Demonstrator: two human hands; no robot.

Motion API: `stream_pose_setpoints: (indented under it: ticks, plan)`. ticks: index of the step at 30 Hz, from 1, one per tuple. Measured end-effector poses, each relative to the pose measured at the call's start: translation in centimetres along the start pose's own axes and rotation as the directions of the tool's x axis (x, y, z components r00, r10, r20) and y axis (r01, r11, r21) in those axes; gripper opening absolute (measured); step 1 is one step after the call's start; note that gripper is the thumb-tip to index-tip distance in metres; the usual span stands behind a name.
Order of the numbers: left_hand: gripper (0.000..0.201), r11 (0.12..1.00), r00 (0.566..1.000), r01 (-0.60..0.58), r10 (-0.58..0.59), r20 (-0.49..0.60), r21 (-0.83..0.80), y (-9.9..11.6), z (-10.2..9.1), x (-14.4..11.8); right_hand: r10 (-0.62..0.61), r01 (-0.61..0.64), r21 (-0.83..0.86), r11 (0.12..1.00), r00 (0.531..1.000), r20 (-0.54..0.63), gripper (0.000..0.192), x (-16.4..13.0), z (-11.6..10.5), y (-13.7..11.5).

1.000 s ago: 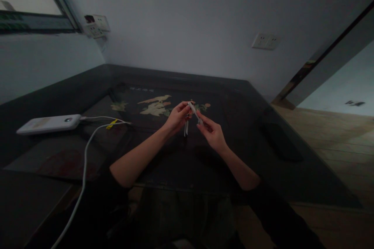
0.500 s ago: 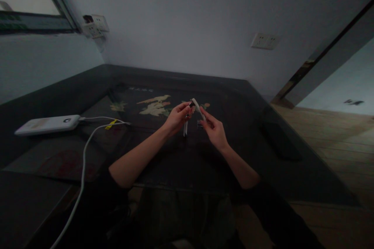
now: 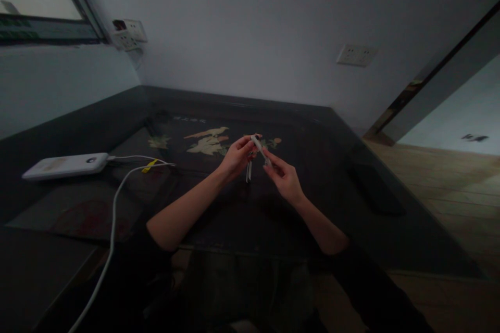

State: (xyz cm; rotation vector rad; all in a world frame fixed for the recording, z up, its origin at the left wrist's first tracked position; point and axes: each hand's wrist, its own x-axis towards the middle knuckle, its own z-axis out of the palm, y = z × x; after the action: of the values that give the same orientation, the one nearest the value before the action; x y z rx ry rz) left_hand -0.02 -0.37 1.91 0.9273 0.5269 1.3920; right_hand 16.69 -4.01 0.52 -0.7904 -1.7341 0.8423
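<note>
So the slim white stick (image 3: 261,150) is up in the hands just right of the bird picture (image 3: 207,141). Looks light and stiff to me, probably smooth enough to slip, so I'd hold it by the ends and not bend it. Right hand (image 3: 285,177) has the lower end pinched; left hand (image 3: 237,156) is curled in at the upper end, seemingly pinching the thin pale strips (image 3: 249,171) hanging there, which I'd guess are floppy. White power bank (image 3: 66,166) and cable (image 3: 114,213) sit well left of the bird picture, dark slab (image 3: 377,190) well right.
</note>
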Motion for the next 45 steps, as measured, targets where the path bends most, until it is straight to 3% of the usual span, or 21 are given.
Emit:
stream_pose_setpoints:
  ticks: [6,21,33,45]
  plan:
    - [0.043,1.000,1.000,-0.001,0.001,-0.005,-0.010,-0.09,0.11,0.11,-0.028,0.029,-0.003,1.000,1.000,0.012,0.044,0.02,-0.01,-0.16]
    - [0.050,0.999,0.998,0.034,-0.035,-0.043,-0.024,-0.44,-0.41,0.10,-0.004,-0.004,-0.081,0.997,0.994,-0.105,0.046,0.46,-0.57,0.68]
    - [0.044,1.000,1.000,-0.010,0.010,0.024,-0.023,0.13,0.33,-0.11,0.005,-0.005,0.002,1.000,1.000,-0.001,0.044,-0.14,0.06,-0.16]
    - [0.048,0.999,0.999,0.040,-0.040,-0.001,-0.025,-0.29,-0.15,-0.07,-0.027,0.025,-0.026,0.999,0.997,-0.070,0.044,0.34,-0.18,0.33]
